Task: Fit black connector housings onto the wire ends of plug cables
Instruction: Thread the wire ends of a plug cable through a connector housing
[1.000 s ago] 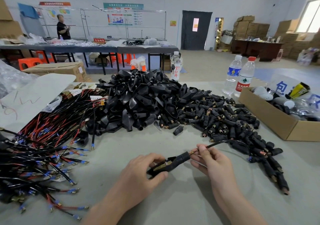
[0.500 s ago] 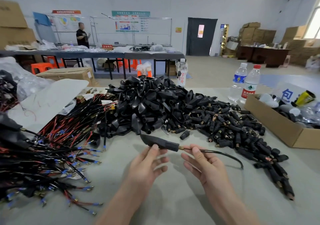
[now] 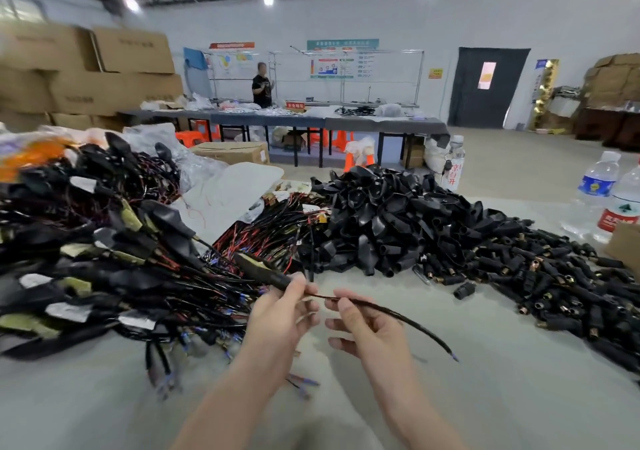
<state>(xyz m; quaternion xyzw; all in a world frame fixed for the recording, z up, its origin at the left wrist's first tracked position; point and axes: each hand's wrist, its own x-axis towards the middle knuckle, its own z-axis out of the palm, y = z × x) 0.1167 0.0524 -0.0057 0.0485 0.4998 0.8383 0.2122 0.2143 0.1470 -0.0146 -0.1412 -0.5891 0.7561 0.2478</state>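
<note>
A grey surface [image 3: 485,401] fills the lower frame in a hall with white walls and roof trusses; stacked cardboard boxes [image 3: 86,68] stand at upper left, a dark door [image 3: 490,87] at upper right, long tables [image 3: 311,122] across the middle with a person [image 3: 262,86] behind them; at the right edge only a corner of a cardboard box [image 3: 625,247] shows, its contents out of view, with two water bottles [image 3: 597,186] just behind it; a heap of black connector housings [image 3: 391,214] lies at centre, small black connectors [image 3: 554,276] trailing right, a tangle of cables [image 3: 104,259] at left; at lower centre the left hand [image 3: 280,314] pinches a plug cable [image 3: 391,311] just behind its black housing [image 3: 263,269]; the right hand [image 3: 370,328] pinches the cable further along, other fingers loosely curled; its blue-tipped end hangs at lower right.
</note>
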